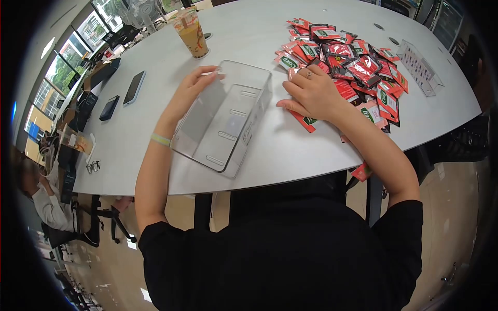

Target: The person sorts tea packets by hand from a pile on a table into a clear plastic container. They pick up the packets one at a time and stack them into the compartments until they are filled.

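A clear plastic box (205, 139), ribbed on its floor, lies tilted across the table in front of me, with no contents showing inside. My left hand (196, 83) is at its far left side, fingers and thumb closed around the rim. To the right spreads a heap of small red and black sachets (358, 65), several with a green oval label. My right hand (314, 93) rests on the heap's near left edge with its fingers curled down and the thumb pointing left. Its fingertips are partly hidden. A red sachet (302, 122) sticks out under the palm.
A cup of orange drink (192, 39) stands behind the box. Two phones (135, 88) (109, 108) and eyeglasses (93, 166) lie left. A clear acrylic stand (421, 70) is right of the heap. One sachet (361, 172) sits at the near table edge. A person (52, 207) sits far left.
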Tool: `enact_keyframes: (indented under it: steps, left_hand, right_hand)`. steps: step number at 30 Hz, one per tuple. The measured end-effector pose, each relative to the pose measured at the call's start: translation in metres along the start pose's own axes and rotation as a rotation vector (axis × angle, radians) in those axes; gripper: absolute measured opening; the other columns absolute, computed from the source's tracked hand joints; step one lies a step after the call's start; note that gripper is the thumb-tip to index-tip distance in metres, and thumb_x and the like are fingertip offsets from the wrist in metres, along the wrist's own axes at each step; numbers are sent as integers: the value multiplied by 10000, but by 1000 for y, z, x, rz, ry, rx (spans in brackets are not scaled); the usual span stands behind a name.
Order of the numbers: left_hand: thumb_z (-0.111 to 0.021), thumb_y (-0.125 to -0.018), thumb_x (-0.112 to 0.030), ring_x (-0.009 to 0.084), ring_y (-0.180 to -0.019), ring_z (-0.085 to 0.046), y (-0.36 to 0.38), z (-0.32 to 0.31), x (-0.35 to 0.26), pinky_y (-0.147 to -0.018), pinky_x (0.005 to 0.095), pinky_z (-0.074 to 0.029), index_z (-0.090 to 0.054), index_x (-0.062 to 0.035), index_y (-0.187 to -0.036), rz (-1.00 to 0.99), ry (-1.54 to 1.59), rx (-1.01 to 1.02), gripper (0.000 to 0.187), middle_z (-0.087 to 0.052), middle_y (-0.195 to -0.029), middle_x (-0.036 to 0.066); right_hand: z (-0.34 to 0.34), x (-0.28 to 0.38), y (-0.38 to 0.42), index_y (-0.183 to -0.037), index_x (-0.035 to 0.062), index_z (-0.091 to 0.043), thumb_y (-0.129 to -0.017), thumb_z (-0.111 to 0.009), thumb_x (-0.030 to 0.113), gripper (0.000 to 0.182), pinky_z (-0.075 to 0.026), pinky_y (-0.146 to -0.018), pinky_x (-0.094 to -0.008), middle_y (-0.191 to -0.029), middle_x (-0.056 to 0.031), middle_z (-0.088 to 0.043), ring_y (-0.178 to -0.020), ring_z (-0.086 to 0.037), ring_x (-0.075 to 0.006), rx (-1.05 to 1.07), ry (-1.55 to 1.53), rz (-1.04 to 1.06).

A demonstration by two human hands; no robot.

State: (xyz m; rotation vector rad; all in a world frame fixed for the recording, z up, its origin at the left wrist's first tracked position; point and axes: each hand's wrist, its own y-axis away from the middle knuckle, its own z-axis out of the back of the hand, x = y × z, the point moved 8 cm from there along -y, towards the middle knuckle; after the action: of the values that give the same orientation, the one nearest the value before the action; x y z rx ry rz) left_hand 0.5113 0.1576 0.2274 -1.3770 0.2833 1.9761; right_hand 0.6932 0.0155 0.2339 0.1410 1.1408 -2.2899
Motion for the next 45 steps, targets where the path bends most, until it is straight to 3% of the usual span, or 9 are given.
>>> enact_keyframes:
  steps: [6, 10, 13, 18, 28, 32, 36, 41, 45]
  left_hand:
    - [-388, -956, -311, 132, -964, -552, 5, 32, 11, -885, 280, -391, -548, 14, -1118, -86, 53, -125, 397, -621, -1034, 88]
    - [-373, -927, -222, 190, -976, -569, 122, 20, -143, -852, 292, -453, -541, 17, -1140, -329, -185, -712, 362, -573, -1052, 144]
    - [-716, -679, -233, 235, -902, -587, 156, -139, -195, -844, 391, -447, -599, -24, -890, -766, -596, 150, 319, -599, -946, 118]
    - [-561, -739, -152, 192, -1008, -532, 149, -296, -141, -951, 375, -392, -608, -86, -916, -1138, -713, -71, 195, -573, -994, 57]
    - [-561, -737, -146, 126, -1116, -451, 129, -314, -110, -1021, 398, -354, -639, -102, -828, -1150, -759, -261, 128, -550, -960, -10]
    - [-617, -696, -175, 196, -967, -520, 118, -309, -110, -868, 363, -436, -639, -83, -812, -1076, -714, -253, 150, -518, -862, 6]
    - [-633, -684, -155, 194, -897, -529, 117, -304, -115, -825, 343, -443, -617, -57, -749, -1080, -621, -280, 118, -503, -813, 16]
    - [-625, -655, -121, 152, -745, -566, 116, -266, -144, -525, 267, -441, -623, -61, -808, -1093, -523, -467, 165, -554, -771, -2]
    - [-644, -714, -250, 288, -1013, -515, 47, -246, -120, -706, 326, -502, -521, 9, -1127, -608, -939, -419, 503, -489, -1179, 168]
  right_hand:
    - [-21, -7, -10, -675, 76, -550, -775, -605, 412, 356, -419, -684, -323, -618, -39, -490, -631, -490, -199, -30, 5, 105]
    - [-19, -20, -8, -724, 89, -591, -781, -611, 374, 291, -417, -659, -303, -604, -18, -490, -607, -496, -185, -158, 46, 67]
    - [-22, -17, -2, -718, 95, -590, -780, -611, 382, 295, -415, -642, -298, -588, -16, -489, -595, -503, -183, -153, 85, 93]
    - [-17, -17, -7, -661, 97, -560, -788, -613, 364, 300, -420, -605, -301, -560, -19, -483, -569, -500, -181, -160, 54, 93]
    - [-11, -32, -6, -626, 93, -601, -804, -603, 339, 303, -413, -601, -332, -556, -49, -540, -544, -530, -213, -176, -105, -36]
    - [-10, -35, -10, -672, 78, -642, -819, -597, 315, 283, -418, -593, -306, -572, -84, -571, -549, -552, -205, -154, -199, -56]
    - [10, -96, -8, -794, 5, -674, -891, -542, 310, 346, -419, -606, -238, -644, -72, -630, -622, -569, -95, -236, -855, -731]
    - [114, -111, -3, -851, -34, -658, -928, -465, 266, 365, -426, -737, -261, -696, -75, -632, -684, -585, -120, -364, -776, -588]
    - [164, -104, 43, -931, -59, -631, -937, -396, 188, 341, -440, -796, -297, -812, -113, -643, -790, -602, -149, -317, -693, -608]
